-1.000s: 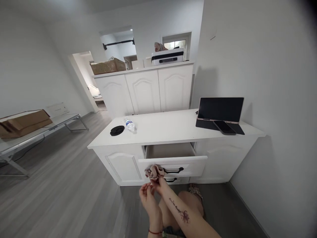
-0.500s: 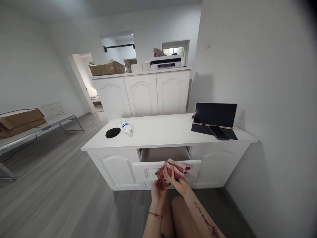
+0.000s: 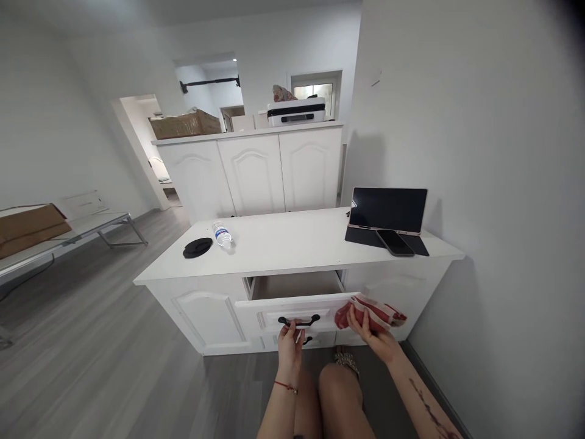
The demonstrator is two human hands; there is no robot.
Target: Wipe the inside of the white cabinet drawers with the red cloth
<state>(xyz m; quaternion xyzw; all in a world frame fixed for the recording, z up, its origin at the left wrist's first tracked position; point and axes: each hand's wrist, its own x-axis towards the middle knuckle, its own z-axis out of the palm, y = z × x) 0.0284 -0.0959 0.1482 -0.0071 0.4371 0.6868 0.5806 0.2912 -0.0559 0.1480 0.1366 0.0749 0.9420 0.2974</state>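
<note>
My right hand (image 3: 365,329) holds a folded red-and-white striped cloth (image 3: 379,312) just right of the open drawer's front. Fingers of my left hand (image 3: 290,341) touch the black handle (image 3: 299,321) on the white drawer front (image 3: 292,308). The drawer (image 3: 295,285) is pulled out of the low white cabinet (image 3: 196,305), and what shows of its inside is bare. My knees are below the hands.
On the cabinet top lie a water bottle (image 3: 222,234), a black round lid (image 3: 197,247), a tablet on a stand (image 3: 388,208) and a phone (image 3: 395,242). A taller white cabinet (image 3: 256,171) stands behind. A wall is close on the right. A folding table (image 3: 68,235) with cardboard is at left.
The hands, together on a bunched cloth a second ago, have separated. My right hand carried the cloth to the right; my left hand moved to the drawer handle. The view shifted rightward.
</note>
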